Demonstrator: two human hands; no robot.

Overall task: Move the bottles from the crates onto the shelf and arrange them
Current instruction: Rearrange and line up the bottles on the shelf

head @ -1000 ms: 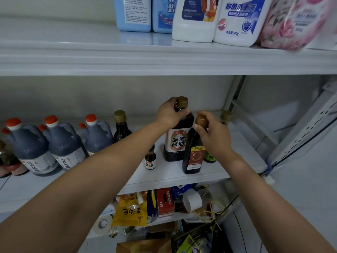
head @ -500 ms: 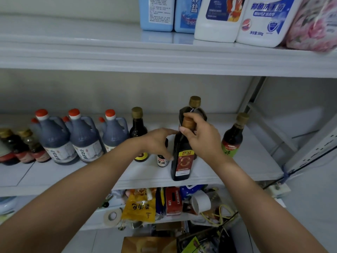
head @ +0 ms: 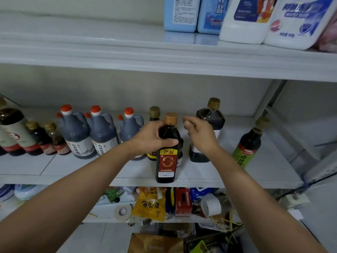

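Note:
A dark bottle with a red label (head: 166, 161) and a tan cap stands near the front edge of the middle shelf (head: 76, 170). My left hand (head: 152, 136) grips its shoulder from the left. My right hand (head: 199, 133) hovers just right of the bottle's neck, fingers loosely curled, holding nothing. Behind my right hand stands a large dark soy-sauce bottle (head: 211, 125). A green-labelled bottle (head: 248, 145) stands further right. A small dark bottle (head: 154, 115) is partly hidden behind my left hand.
Three grey vinegar jugs with red caps (head: 102, 134) and several small bottles (head: 45, 137) fill the shelf's left side. Detergent bottles (head: 244, 19) sit on the upper shelf. The lower shelf holds clutter, a tape roll (head: 123, 211) and a yellow bag (head: 150, 205).
My left hand moved from the small bottles onto the red-labelled bottle and took hold of it. My right hand let go of its neck and drew slightly right.

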